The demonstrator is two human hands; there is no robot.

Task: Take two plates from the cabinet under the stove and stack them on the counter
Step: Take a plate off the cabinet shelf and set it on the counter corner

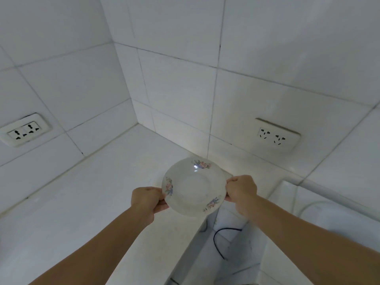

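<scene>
A white plate (194, 186) with small pink and blue flower prints on its rim is held in the air between both hands, face up and slightly tilted. My left hand (147, 199) grips its left edge, and my right hand (241, 190) grips its right edge. The plate hovers above the right end of the white counter (92, 202), close to the tiled corner. Whether a second plate lies under it I cannot tell. The cabinet and the stove are out of view.
White tiled walls meet in a corner behind the counter. A double socket (24, 130) sits on the left wall, another socket (276, 136) on the right wall. To the counter's right a gap drops down, with a black cable (218, 241) in it.
</scene>
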